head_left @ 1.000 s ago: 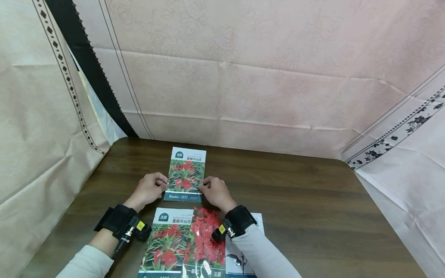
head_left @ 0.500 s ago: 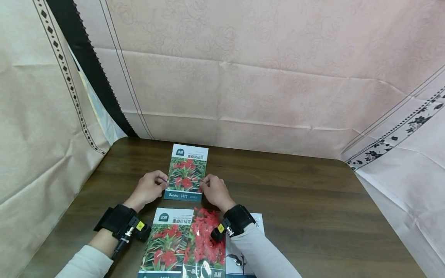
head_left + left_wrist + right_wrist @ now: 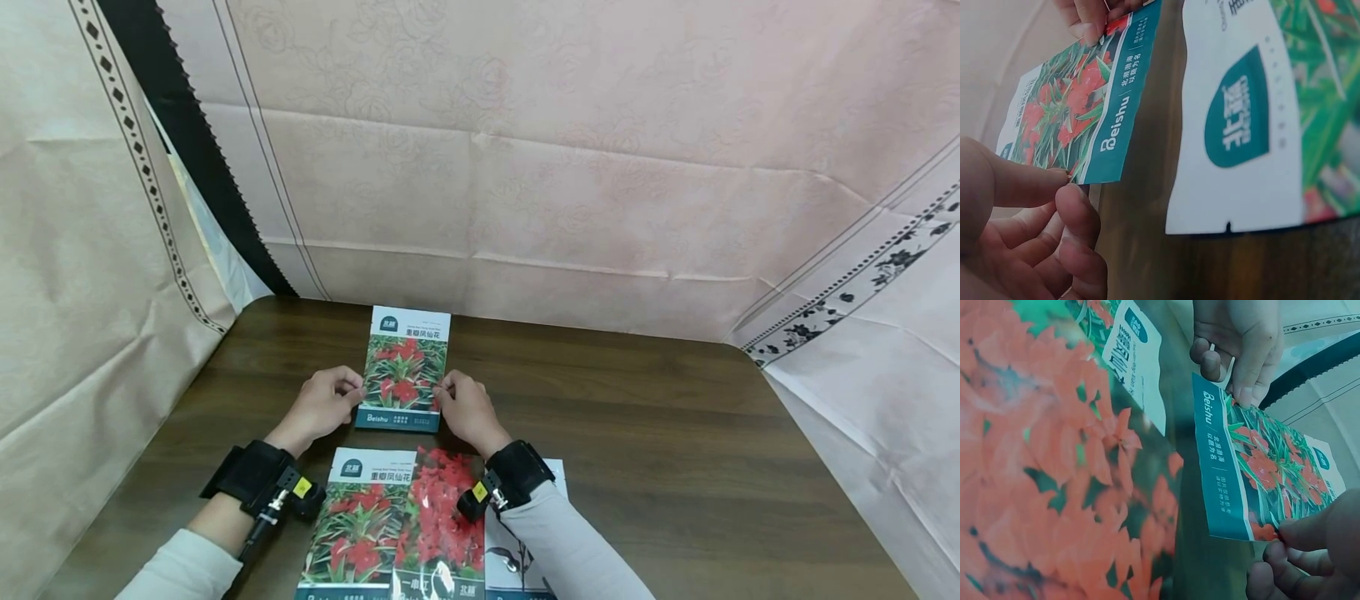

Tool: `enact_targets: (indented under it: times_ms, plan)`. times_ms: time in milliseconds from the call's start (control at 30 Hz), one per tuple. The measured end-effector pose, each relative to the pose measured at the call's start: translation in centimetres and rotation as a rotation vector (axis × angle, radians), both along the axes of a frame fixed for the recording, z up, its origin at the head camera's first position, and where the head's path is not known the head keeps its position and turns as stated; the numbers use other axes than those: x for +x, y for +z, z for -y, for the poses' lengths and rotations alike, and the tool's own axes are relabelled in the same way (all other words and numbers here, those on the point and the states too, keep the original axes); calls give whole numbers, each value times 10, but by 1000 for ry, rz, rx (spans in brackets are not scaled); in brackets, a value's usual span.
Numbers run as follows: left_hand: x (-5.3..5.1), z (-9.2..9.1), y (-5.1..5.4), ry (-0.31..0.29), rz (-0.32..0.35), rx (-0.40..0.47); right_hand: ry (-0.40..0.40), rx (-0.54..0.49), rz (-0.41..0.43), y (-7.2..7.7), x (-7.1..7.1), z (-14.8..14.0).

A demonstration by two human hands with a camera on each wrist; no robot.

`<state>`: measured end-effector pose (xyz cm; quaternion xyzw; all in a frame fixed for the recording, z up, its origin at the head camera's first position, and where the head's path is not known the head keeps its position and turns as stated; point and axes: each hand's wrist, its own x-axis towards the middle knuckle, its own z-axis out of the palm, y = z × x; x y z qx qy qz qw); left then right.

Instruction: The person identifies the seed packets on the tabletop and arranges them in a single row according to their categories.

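A seed packet [image 3: 405,367] with red flowers, a white top and a teal bottom band is held between both hands near the table's far edge. On its left edge the thumb and fingers of my left hand [image 3: 318,408] pinch it, low down. My right hand [image 3: 467,412] pinches the opposite edge at about the same height. The left wrist view shows the packet [image 3: 1075,103] tilted, apart from the larger-looking packet nearer the camera. In the right wrist view, the right thumb lies on the front of the packet [image 3: 1272,469].
Nearer me, a matching flower packet [image 3: 356,533], a packet covered in red blossoms [image 3: 442,508] and a white packet [image 3: 498,546] lie side by side on the brown wooden table [image 3: 675,467]. My right forearm partly covers the white one. Patterned cloth [image 3: 525,208] hangs behind the table.
The packet's top edge has risen a little in the head view, so it looks tipped further up toward me. Both hands keep their pinch and have barely moved. The near packets stay put.
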<state>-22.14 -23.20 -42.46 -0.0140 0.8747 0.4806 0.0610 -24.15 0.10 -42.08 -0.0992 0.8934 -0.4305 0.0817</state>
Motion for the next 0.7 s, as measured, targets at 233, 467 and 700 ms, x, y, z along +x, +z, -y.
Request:
enact_targets:
  times_ms: [233,467,700]
  plan:
    - [3,-2,4,-7,-16,8,7,-16,-29,4,4,-4]
    - [8,-6,9,-22,-51,9,35,-54,-45,8,7,-10]
    - [15,-11,14,-55,-89,2,58,-76,-65,7,8,-18]
